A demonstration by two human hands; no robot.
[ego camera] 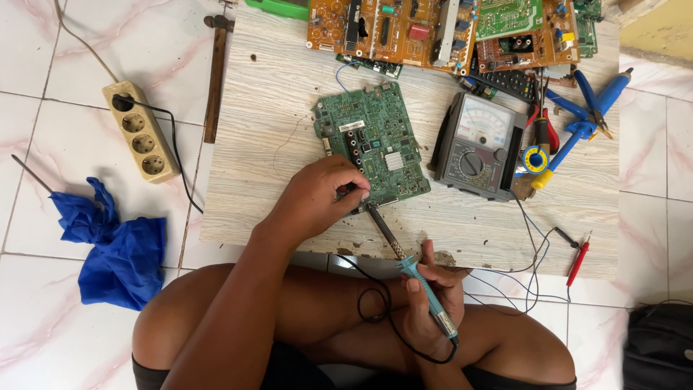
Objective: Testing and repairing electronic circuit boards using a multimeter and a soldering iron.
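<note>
Your right hand [426,289] had its fingers clamped on the iron [422,285] by its insulated handle, hot tip at the near edge of the stiff, light, fragile board [372,141] on the worktop [274,159], while your left hand [317,198] pinched something I could not make out there.

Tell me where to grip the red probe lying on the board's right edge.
Grip the red probe around the middle of its slim handle, coming from above with fingers across it. It lies flat and slanted on the wooden board, pointed tip uppermost and lead at the lower end, apart from both hands.
</note>
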